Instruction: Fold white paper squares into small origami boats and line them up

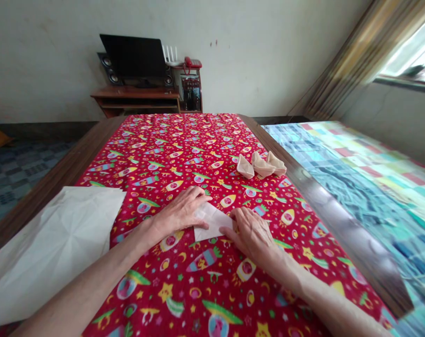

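Observation:
A small piece of folded white paper point(212, 221) lies on the red patterned cloth between my two hands. My left hand point(187, 208) grips its left side, the thumb on top and the fingers curled at the upper edge. At the right corner, my right hand point(251, 230) pinches the paper between thumb and bent fingers. Crease lines show faintly on the paper. Beyond my right hand stand several folded paper shapes point(263, 166) with pointed ends, close together. Large creased white sheets point(72, 234) lie stacked to the left, partly behind my left forearm.
The red cloth point(198, 285) covers a table with dark wooden edges point(324, 206). At the far end are a desk with a monitor point(133, 57), a speaker point(109, 69) and a red telephone point(192, 62). A bed with a checked cover point(384, 159) stands to the right.

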Demonstrator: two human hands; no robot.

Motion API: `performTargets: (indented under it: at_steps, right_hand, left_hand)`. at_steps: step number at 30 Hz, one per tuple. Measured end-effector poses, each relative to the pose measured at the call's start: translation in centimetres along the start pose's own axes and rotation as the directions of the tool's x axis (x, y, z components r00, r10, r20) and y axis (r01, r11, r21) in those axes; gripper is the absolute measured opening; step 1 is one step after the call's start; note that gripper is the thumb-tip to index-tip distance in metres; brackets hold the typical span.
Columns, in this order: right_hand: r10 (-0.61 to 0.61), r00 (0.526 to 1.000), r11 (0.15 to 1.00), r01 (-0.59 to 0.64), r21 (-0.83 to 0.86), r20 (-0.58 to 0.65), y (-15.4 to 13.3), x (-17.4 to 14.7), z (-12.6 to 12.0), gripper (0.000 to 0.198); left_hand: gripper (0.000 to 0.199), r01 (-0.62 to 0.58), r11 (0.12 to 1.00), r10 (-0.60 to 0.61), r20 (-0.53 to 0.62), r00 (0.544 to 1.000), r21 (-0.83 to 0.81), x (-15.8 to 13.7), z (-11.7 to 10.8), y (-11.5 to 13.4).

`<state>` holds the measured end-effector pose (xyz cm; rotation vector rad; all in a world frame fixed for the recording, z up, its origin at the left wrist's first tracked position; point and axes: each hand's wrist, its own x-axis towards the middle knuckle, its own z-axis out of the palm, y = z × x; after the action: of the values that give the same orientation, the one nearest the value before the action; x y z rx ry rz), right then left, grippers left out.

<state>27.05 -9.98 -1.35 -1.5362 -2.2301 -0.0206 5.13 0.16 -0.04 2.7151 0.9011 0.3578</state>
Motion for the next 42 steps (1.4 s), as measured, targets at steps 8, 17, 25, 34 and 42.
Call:
performTargets:
  at_steps: [8, 17, 25, 34, 42]
  right_hand:
    - [0.034, 0.997, 0.975, -0.049, 0.217, 0.071, 0.8, 1.5, 0.2, 0.012]
    - [-0.217, 0.975, 0.93, 0.192, 0.312, 0.05, 2.3, 6.9, 0.9, 0.009]
    - [-0.16, 0.98, 0.908, 0.099, 0.407, 0.118, 2.1, 7.4, 1.8, 0.012]
    - [-0.238, 0.97, 0.898, 0.237, 0.371, -0.044, 2.4, 6.7, 2.4, 0.012]
    - [-0.448, 0.893, 0.893, 0.444, 0.078, 0.039, 2.7, 5.3, 1.1, 0.025]
  left_hand:
    - [0.053, 0.037, 0.998, -0.034, -0.055, 0.998, 0.058, -0.8, 0.1, 0.6]
    - [0.038, 0.264, 0.96, -0.234, -0.25, 0.94, 0.096, -3.0, 0.9, 1.7]
    - [0.028, 0.413, 0.909, -0.416, -0.184, 0.891, -0.055, -2.6, 0.6, 0.8]
    - [0.01, 0.249, 0.956, -0.281, -0.232, 0.931, -0.156, -3.3, 0.2, -0.6]
    - [0.017, 0.06, 0.976, -0.033, -0.13, 0.991, 0.211, -5.3, -0.9, 1.0]
